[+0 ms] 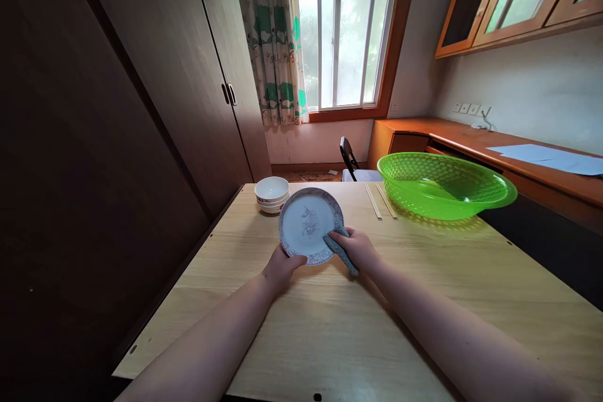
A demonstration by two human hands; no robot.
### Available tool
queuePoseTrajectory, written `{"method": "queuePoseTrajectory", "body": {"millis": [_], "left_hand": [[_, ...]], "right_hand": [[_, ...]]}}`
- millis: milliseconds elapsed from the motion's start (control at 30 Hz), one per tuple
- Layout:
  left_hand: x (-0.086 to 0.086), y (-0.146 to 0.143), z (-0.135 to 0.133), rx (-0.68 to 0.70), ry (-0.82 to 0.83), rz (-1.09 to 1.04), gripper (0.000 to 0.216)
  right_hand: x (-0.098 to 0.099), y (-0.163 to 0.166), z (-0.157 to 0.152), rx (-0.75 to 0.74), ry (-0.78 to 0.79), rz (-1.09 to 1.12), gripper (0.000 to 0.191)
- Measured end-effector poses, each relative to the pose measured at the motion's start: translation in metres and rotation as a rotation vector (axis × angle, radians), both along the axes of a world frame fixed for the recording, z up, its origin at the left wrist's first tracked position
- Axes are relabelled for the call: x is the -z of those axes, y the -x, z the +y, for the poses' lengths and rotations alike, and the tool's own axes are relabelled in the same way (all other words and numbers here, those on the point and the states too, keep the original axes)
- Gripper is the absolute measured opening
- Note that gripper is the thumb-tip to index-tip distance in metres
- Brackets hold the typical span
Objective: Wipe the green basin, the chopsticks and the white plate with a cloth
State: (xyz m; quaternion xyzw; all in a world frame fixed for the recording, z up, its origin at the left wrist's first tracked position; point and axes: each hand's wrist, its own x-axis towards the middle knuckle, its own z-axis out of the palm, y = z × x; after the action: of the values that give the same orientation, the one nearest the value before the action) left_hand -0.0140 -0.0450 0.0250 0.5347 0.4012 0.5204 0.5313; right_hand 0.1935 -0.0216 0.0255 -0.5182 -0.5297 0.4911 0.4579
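A white plate [301,232] with a floral middle and a patterned rim is held up, tilted toward me, above the wooden table. My left hand [281,267] grips its lower left edge, the thumb lying on the front of the rim and the other fingers hidden behind. At the lower right rim, my right hand [358,249] is closed on a grey-blue cloth [346,256], pressing it against the plate. Just behind the plate to the left stand stacked white bowls [272,191].
Pale chopsticks [379,202] lie on the table [400,301] beside a large green plastic basket [452,185] at the right. A folding chair [351,163] stands beyond the far edge. Dark wardrobe doors [164,75] flank the left; a desk with papers [551,159] runs along the right.
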Motion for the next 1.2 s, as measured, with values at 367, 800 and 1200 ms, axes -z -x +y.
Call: {"method": "queuePoseTrajectory", "body": {"millis": [367,800,1200], "left_hand": [[0.006,0.005,0.005,-0.03,-0.019,0.024,0.046],[0.005,0.008,0.002,-0.056,-0.007,0.165,0.041],[0.007,0.01,0.003,-0.055,-0.032,0.172,0.032]], "right_hand": [[0.012,0.002,0.003,-0.104,0.076,-0.01,0.039],[0.006,-0.001,0.004,-0.141,0.224,0.112,0.025],[0.014,-0.007,0.014,-0.03,0.168,0.15,0.026]]}}
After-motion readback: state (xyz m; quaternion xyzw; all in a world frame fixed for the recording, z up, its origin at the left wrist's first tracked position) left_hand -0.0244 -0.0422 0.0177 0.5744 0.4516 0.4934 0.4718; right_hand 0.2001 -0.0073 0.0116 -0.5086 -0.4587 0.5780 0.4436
